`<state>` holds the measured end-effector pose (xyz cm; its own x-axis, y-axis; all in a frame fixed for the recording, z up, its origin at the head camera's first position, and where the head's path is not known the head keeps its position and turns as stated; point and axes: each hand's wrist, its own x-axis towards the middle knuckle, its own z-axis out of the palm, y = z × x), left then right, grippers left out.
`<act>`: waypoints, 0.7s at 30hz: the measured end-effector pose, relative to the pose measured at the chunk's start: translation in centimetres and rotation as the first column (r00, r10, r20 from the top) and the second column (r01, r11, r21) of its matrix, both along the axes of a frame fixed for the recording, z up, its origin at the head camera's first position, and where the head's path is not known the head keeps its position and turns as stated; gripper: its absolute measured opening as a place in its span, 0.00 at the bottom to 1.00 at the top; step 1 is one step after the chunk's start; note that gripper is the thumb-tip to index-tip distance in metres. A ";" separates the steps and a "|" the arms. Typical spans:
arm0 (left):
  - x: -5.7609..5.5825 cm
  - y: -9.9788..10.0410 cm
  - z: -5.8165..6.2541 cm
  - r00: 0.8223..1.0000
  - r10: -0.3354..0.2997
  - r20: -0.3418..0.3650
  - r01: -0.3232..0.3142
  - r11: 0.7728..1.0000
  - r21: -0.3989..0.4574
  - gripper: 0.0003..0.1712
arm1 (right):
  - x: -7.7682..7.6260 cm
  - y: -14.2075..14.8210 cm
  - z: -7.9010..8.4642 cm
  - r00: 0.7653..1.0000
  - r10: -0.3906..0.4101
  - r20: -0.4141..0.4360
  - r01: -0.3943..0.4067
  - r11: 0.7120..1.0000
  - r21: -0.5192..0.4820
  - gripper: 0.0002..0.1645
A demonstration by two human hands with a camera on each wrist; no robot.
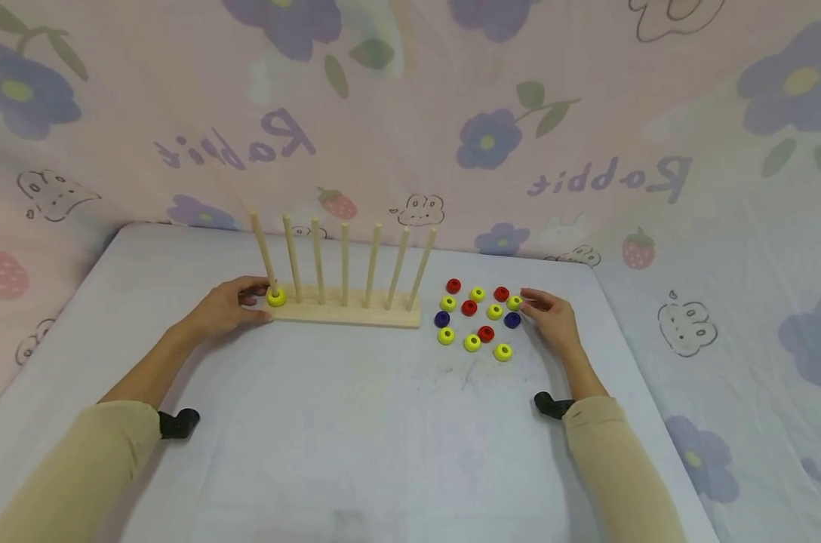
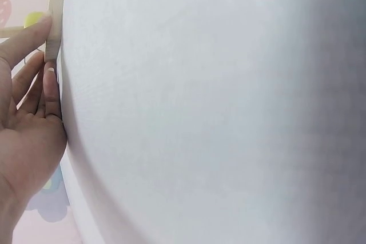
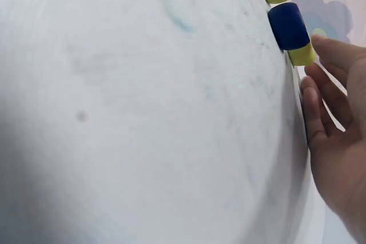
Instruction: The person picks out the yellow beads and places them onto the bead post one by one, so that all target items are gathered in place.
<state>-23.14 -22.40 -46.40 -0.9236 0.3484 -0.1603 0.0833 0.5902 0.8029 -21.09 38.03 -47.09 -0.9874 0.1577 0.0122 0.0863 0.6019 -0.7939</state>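
Observation:
A wooden peg rack point(image 1: 345, 313) stands on the table, with several upright dowels. One yellow bead point(image 1: 276, 297) sits at the foot of its leftmost dowel. My left hand point(image 1: 223, 308) grips the left end of the base, thumb at the front edge and fingers around the end. In the left wrist view the thumb point(image 2: 40, 30) lies by the yellow bead. My right hand point(image 1: 551, 320) reaches the right side of the bead group. Its thumb and forefinger are spread at the edge of a yellow bead point(image 1: 515, 302), beside a blue bead point(image 3: 289, 26).
Loose red beads point(image 1: 469, 308), yellow beads point(image 1: 472, 343) and blue beads point(image 1: 441, 320) lie right of the rack on a white-covered table point(image 1: 356, 430). A printed fabric backdrop point(image 1: 383, 136) rises behind the table. Black bands point(image 1: 179, 424) show at both wrists.

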 end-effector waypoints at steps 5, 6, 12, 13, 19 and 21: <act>0.1 -0.1 0.0 1.000 -0.004 -0.003 0.004 1.000 0.005 0.44 | -0.1 -0.3 -0.5 1.000 0.017 0.020 -0.018 0.998 0.058 0.23; 0.1 -0.1 0.0 1.000 -0.002 -0.004 0.002 1.000 0.003 0.44 | -0.1 -0.4 -0.5 1.000 0.020 0.018 -0.021 0.997 0.068 0.22; 0.2 -0.2 0.0 1.000 -0.002 -0.005 0.002 1.000 -0.005 0.44 | -0.4 -0.5 -0.5 0.999 0.035 0.002 -0.035 0.992 0.117 0.22; 0.1 -0.2 0.1 1.000 -0.002 -0.005 0.002 1.000 -0.006 0.44 | -0.4 -0.5 -0.5 1.000 0.030 -0.001 -0.030 0.992 0.119 0.22; 0.0 0.1 0.3 1.000 0.008 0.022 -0.008 1.000 -0.008 0.45 | -0.8 -0.3 -0.6 1.000 0.001 0.021 -0.003 0.992 0.123 0.24; 0.0 0.2 0.3 1.000 0.010 0.028 -0.009 1.000 -0.010 0.45 | -0.8 -0.2 -0.6 0.999 0.002 0.033 -0.006 0.993 0.115 0.25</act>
<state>-23.14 -22.23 -46.11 -0.9219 0.3380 -0.1895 0.0552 0.5985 0.7993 -21.92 37.85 -47.65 -0.9882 0.1529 -0.0027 0.1087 0.6897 -0.7159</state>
